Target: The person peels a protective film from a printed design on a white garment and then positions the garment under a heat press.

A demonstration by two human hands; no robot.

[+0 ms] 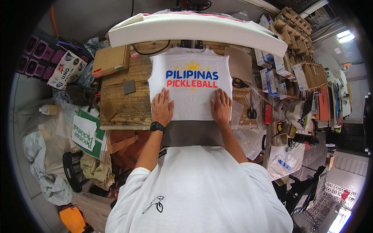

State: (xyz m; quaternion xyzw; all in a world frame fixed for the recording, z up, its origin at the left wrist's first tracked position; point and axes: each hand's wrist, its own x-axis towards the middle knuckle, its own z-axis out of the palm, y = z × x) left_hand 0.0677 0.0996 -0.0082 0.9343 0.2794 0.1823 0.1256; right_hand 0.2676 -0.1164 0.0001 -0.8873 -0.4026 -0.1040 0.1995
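Note:
A white sleeveless shirt (190,105) lies flat on a dark grey platen (192,134), printed with blue and red lettering and a yellow sun. My left hand (162,104), with a black watch at the wrist, rests palm down on the shirt's lower left, fingers lying flat. On the lower right my right hand (220,105) lies the same way, a ring on one finger. Above the shirt is a long white padded press top (196,31). The platen is partly hidden under the shirt.
The wooden bench (120,93) holds a cardboard box (110,62), a dark square pad (129,87) and scissors (251,112). Bags and printed papers (87,132) crowd the left; stacked cartons (281,66), a red object (267,113) and a black bottle (305,139) crowd the right.

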